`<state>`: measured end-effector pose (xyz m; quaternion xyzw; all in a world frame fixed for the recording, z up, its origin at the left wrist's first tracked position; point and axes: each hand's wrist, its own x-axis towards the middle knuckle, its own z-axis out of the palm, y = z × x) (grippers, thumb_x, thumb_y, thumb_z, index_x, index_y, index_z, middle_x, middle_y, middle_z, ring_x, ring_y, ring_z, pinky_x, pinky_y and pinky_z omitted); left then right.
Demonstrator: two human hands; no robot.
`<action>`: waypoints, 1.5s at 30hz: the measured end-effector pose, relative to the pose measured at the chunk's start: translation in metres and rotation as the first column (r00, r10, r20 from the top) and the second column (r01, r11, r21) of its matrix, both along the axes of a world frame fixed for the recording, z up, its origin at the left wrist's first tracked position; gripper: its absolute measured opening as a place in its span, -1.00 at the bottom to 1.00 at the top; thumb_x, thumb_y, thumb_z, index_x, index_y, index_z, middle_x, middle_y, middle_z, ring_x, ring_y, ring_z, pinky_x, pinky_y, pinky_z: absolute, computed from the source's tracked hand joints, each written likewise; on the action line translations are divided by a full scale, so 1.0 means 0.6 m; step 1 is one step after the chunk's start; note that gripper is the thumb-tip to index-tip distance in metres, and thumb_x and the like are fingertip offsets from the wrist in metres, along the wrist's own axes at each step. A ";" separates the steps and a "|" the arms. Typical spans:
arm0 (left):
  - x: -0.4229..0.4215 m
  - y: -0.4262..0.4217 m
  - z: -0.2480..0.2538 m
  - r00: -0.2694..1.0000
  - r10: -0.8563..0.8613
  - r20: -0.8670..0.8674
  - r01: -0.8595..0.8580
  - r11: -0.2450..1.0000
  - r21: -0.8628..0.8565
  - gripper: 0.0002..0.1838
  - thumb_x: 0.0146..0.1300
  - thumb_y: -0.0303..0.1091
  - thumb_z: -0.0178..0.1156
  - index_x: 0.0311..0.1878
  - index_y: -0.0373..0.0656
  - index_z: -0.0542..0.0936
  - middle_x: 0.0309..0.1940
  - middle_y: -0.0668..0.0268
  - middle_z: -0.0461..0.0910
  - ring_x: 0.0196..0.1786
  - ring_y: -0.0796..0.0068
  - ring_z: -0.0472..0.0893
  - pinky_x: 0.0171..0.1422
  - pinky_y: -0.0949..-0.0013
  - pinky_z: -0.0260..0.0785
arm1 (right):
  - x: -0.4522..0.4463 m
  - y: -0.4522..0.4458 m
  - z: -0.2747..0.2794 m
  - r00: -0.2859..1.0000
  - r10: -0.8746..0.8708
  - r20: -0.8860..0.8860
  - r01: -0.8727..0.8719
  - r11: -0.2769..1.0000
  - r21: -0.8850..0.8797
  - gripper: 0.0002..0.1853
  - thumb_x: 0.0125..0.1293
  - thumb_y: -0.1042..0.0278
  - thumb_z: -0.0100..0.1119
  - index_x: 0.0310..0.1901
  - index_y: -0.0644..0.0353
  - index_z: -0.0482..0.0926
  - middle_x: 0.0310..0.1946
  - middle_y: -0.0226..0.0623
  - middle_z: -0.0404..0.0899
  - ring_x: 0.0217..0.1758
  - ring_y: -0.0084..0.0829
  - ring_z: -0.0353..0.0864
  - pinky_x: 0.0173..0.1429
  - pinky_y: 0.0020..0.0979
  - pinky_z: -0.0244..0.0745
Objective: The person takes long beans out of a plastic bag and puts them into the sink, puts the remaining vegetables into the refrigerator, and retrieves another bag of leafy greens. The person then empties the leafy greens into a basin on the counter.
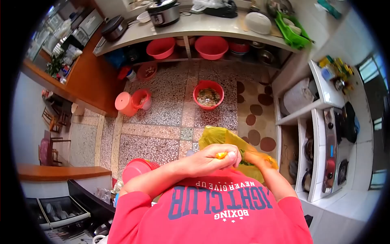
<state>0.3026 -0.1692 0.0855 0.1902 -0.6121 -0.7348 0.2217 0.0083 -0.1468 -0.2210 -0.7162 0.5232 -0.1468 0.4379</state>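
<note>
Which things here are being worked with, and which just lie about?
In use: yellow bag; left hand, closed on an orange piece; right hand, at the bag; perhaps the food-filled red basin.

Lying about: silver-black cooker; green rack; pink under-counter basins.

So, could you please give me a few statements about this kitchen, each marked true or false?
1. The yellow bag is at the person's hands. True.
2. The left hand is spread flat. False: the left hand is closed in a fist.
3. The red bowl with food in it stands on the counter. False: the red bowl stands on the floor.
4. The green rack sits on the counter. True.
5. The shirt is blue. False: the shirt is red.
</note>
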 end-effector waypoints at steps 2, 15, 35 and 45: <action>0.057 -0.027 -0.002 0.999 0.050 -0.020 -0.051 0.995 -0.089 -0.65 0.50 -0.23 -0.17 -0.39 -0.23 0.38 -0.30 0.36 0.42 -0.33 0.63 0.33 -0.17 0.51 0.22 | 0.122 -0.061 0.116 0.922 0.168 -0.350 -0.129 0.983 0.134 -0.71 0.32 0.29 -0.06 -0.12 0.21 0.62 -0.12 0.03 0.61 0.01 -0.12 0.60 0.02 -0.23 0.47; 0.415 -0.079 -0.033 0.773 0.633 -0.042 -0.635 0.772 -0.037 -0.66 0.51 -0.22 -0.12 -0.36 -0.24 0.43 -0.38 0.37 0.40 -0.33 0.63 0.34 -0.16 0.50 0.25 | 0.462 -0.324 0.234 0.700 0.656 -0.281 -0.669 0.741 0.061 -0.79 0.25 0.31 0.01 -0.28 0.28 0.55 -0.31 0.06 0.58 -0.14 0.09 0.56 -0.09 -0.08 0.45; 0.699 -0.110 0.014 -0.185 0.977 0.105 -0.980 -0.191 0.050 -0.63 0.50 -0.19 -0.14 -0.42 -0.21 0.37 -0.35 0.26 0.39 -0.38 0.62 0.28 -0.27 0.57 0.12 | 1.195 -0.671 0.152 0.731 0.621 0.283 -0.616 0.779 -0.117 -0.35 0.13 -0.02 0.32 0.13 0.27 0.44 0.04 0.00 0.52 0.08 -0.12 0.52 0.17 -0.22 0.39; 0.848 -0.064 -0.031 -0.619 0.754 0.218 -0.754 -0.649 0.100 -0.64 0.51 -0.20 -0.16 -0.43 -0.15 0.35 -0.36 0.26 0.37 -0.45 0.61 0.28 -0.34 0.56 0.14 | 1.471 -0.625 0.193 0.237 0.632 0.738 -0.944 0.328 0.023 -0.82 0.38 0.34 0.06 -0.22 0.29 0.55 0.17 -0.22 0.40 0.24 -0.45 0.32 0.26 -0.41 0.23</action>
